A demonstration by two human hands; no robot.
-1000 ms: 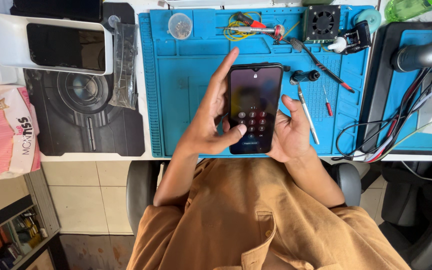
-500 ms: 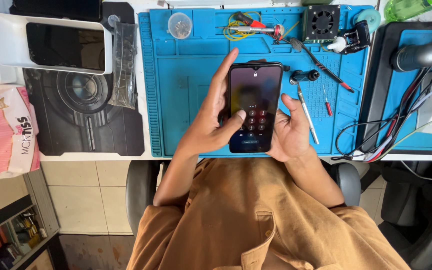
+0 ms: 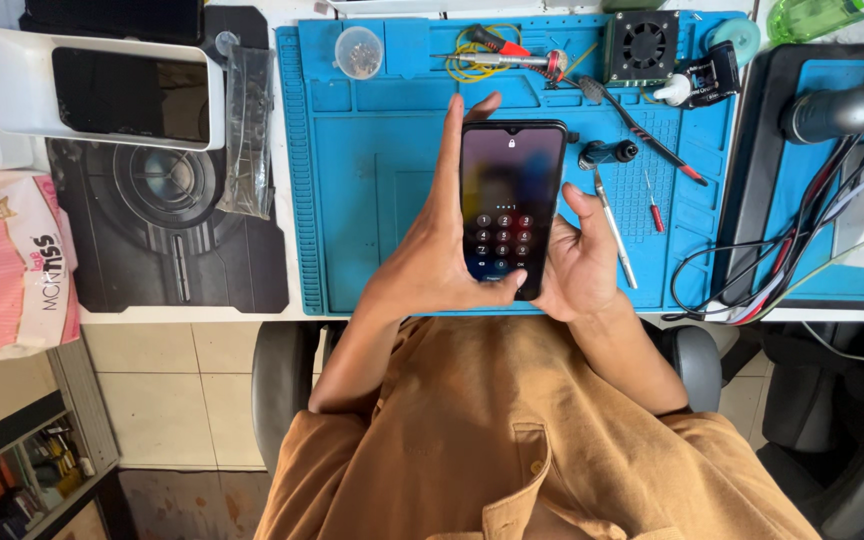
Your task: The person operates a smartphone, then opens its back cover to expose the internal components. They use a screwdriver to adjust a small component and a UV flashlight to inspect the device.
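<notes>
Both hands hold a black smartphone (image 3: 512, 190) upright over a blue work mat (image 3: 382, 200). Its screen is lit and shows a lock symbol and a number keypad. My left hand (image 3: 432, 260) grips the phone's left edge, fingers stretched up along it and the thumb lying across the bottom of the screen. My right hand (image 3: 577, 260) cradles the phone from the right and from behind, thumb resting on the right edge.
On the mat lie a metal-shafted screwdriver (image 3: 612, 225), a small red screwdriver (image 3: 655, 205), a black probe (image 3: 642, 130) and a black fan (image 3: 642, 45). A white tray (image 3: 12, 125) holding another phone, a black mat (image 3: 167, 230) and a pink tissue pack (image 3: 7, 260) are at left. Cables (image 3: 782, 270) trail at right.
My left thumb has slid from the middle of the keypad down to the bottom of the screen. The phone and my right hand have stayed nearly still.
</notes>
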